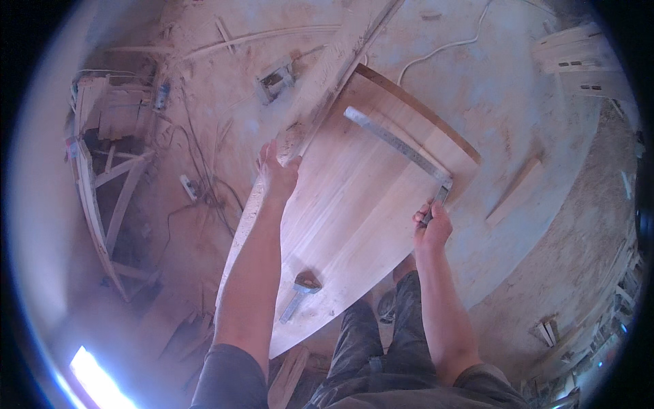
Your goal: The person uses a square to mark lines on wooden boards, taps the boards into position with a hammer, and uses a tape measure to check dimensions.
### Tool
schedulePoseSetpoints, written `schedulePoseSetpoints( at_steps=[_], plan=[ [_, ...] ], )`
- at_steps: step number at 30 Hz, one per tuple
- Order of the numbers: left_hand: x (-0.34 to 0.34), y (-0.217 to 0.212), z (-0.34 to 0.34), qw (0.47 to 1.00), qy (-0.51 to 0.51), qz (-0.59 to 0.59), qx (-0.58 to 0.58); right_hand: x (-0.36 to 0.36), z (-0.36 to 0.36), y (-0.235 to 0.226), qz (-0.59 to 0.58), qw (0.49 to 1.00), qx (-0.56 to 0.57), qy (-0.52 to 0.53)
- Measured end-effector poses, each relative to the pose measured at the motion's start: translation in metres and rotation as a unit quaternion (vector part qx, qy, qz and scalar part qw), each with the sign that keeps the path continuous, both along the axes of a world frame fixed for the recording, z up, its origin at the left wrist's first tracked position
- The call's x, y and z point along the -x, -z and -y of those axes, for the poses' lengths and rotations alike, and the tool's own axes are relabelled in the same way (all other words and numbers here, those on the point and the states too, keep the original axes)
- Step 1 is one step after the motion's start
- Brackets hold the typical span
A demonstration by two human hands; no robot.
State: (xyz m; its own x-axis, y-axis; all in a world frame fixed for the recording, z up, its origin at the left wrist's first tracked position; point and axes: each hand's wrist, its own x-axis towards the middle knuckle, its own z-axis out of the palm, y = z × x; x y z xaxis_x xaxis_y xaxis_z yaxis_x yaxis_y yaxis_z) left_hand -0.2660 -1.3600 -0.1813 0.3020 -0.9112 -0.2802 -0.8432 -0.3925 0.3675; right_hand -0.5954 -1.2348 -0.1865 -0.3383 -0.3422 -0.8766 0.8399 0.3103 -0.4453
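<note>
Bare board (pixel 354 204) between square (pixel 402 146) and hammer (pixel 300 294)

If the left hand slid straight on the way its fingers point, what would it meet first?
Probably the sawdust-covered plank running past the wooden panel's far corner; the left hand rests on the panel's left edge, though depth is unclear.

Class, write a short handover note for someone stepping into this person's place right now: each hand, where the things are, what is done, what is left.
Left hand: pressed on the left edge of the wooden panel, steadying it.
Right hand: gripping the short leg of the metal square at the panel's right edge; its long blade lies flat across the panel's far end.
A hammer lies on the near part of the panel, untouched.
Done: the square is set against the edge.
Left: no marked line shows along the blade yet, and no pencil is visible, so marking likely remains.
</note>
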Motion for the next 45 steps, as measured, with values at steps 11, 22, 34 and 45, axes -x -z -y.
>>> schedulePoseSetpoints(
  at_steps=[11, 22, 34, 45],
  plan=[
    [-0.021, 0.022, 0.036, 0.991, 0.043, -0.081, -0.102, 0.003, 0.030, 0.017, -0.044, 0.998, 0.023, -0.040],
    [-0.026, 0.024, 0.029, 0.990, 0.052, -0.077, -0.102, -0.014, 0.039, 0.015, -0.053, 0.998, 0.019, -0.030],
    [-0.022, 0.015, 0.031, 0.988, 0.105, -0.026, -0.110, -0.017, 0.041, -0.011, -0.059, 0.995, -0.002, -0.079],
    [-0.028, 0.023, 0.028, 0.988, 0.121, -0.025, -0.095, -0.019, 0.042, -0.019, -0.030, 0.998, -0.023, -0.044]
  ],
)
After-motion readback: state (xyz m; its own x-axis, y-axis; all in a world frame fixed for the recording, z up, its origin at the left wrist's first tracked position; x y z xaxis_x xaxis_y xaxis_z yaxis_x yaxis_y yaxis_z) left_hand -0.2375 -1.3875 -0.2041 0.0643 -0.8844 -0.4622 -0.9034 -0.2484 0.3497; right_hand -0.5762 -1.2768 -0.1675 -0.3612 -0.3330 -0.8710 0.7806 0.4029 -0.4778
